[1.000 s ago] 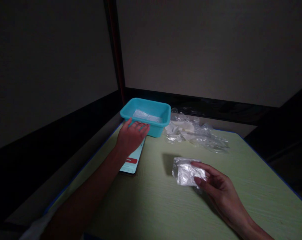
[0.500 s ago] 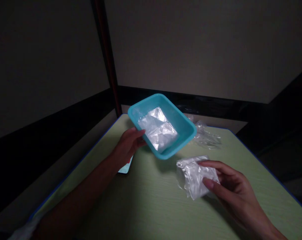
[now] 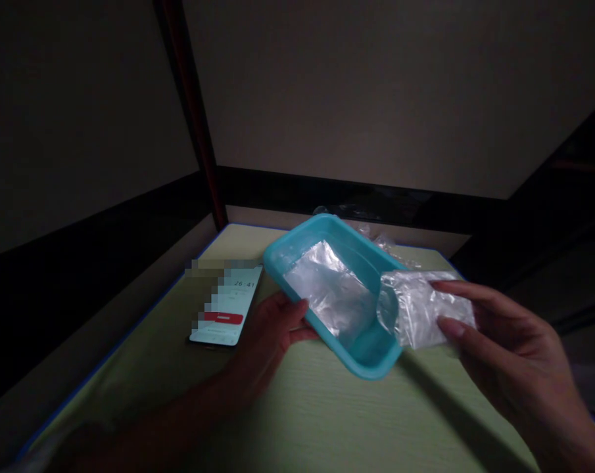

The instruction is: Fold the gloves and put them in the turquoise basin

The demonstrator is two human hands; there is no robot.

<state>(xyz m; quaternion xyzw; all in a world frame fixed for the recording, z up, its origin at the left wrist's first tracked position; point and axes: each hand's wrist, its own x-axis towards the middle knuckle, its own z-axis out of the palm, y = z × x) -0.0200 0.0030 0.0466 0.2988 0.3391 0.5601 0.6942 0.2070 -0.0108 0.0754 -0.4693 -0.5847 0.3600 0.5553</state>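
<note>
My left hand grips the near-left rim of a turquoise plastic basin, thumb inside and fingers beneath, holding it tilted above the table. Flat in the basin lies a folded clear plastic bag, shiny and creased. Between the thumb and fingers of my right hand is another folded clear plastic bag. Its loose left edge overlaps the basin's right rim from my view; whether the two touch I cannot tell.
A lit phone lies on the pale green table, left of the basin. More crumpled clear plastic is behind the basin at the table's far edge, partly hidden. A wall rises beyond the table.
The basin has come lower, nearer and slightly right, turning in my left hand. My right hand has raised its folded bag to the basin's right rim. The phone now shows more fully.
</note>
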